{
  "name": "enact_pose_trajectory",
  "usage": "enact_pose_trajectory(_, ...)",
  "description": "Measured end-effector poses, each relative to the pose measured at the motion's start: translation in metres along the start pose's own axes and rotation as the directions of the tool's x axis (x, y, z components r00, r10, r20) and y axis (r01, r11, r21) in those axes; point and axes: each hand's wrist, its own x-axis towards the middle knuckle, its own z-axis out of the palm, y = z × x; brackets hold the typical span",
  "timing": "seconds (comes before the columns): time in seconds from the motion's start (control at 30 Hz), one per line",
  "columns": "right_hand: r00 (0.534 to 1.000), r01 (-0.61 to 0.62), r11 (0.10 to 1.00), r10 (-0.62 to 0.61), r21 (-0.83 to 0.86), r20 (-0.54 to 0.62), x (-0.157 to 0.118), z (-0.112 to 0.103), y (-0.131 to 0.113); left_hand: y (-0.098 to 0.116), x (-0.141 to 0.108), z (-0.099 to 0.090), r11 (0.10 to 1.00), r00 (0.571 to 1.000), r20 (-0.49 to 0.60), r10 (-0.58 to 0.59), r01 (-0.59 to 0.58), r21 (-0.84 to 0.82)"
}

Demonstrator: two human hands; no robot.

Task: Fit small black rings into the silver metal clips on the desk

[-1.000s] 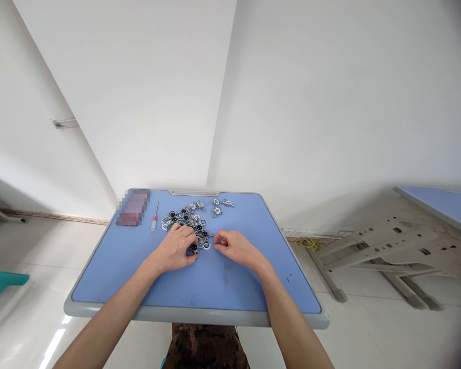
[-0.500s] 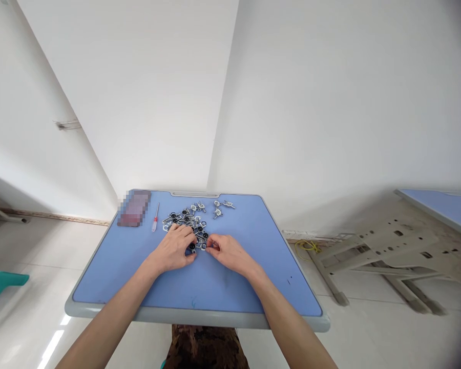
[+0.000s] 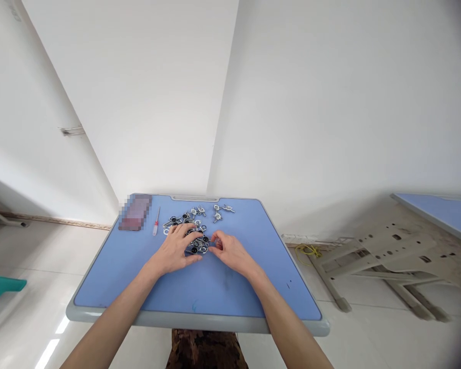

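Note:
On the blue table [image 3: 238, 287], a pile of small metal parts with black round pieces [image 3: 194, 250] lies near the middle. My left hand [image 3: 174, 249] rests over the left side of the pile, its fingers spread and curved around some parts. At the right edge of the pile is my right hand [image 3: 230, 250], thumb and fingertips close together beside the parts; whatever is between them is too small to make out. Several silvery metal pieces [image 3: 217, 217] lie apart behind the pile. A screwdriver with a red and clear handle [image 3: 155, 225] lies to the left.
A flat dark reddish object, partly pixelated [image 3: 136, 212], lies at the table's back left. White walls stand behind the table. Another blue-topped table [image 3: 441, 210] is at the right, with a yellow cord [image 3: 308, 250] on the floor. A green stool [image 3: 2, 289] shows at the left.
My left hand's fingers have spread and reached further right over the pile. My right hand has shifted slightly right. The whole view has moved a little.

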Motion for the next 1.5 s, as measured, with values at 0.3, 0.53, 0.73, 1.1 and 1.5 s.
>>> enact_pose_trajectory(0.3,1.000,-0.012,1.000,0.011,0.009,0.029,0.007,0.009,0.001,0.000,-0.003,0.029,0.968,0.992,0.077,0.097,-0.112,0.224)
enact_pose_trajectory(0.53,0.998,0.036,0.999,-0.035,-0.023,0.042,0.016,0.012,-0.004,-0.002,-0.001,0.031,0.963,0.994,0.066,0.085,-0.099,0.250)
enact_pose_trajectory(0.73,0.998,0.060,0.998,-0.060,-0.003,0.025,0.024,0.016,-0.006,-0.006,0.000,0.033,0.969,0.996,0.048,0.073,-0.083,0.232)
enact_pose_trajectory(1.1,0.996,0.088,0.995,-0.088,0.041,0.005,0.043,0.023,-0.002,-0.018,0.005,0.037,0.973,0.999,-0.005,0.038,-0.036,0.226)
enact_pose_trajectory(1.5,0.994,0.036,0.919,0.009,0.393,-0.113,0.051,0.027,0.008,-0.016,0.009,0.027,0.995,0.996,-0.082,-0.021,0.029,0.094)
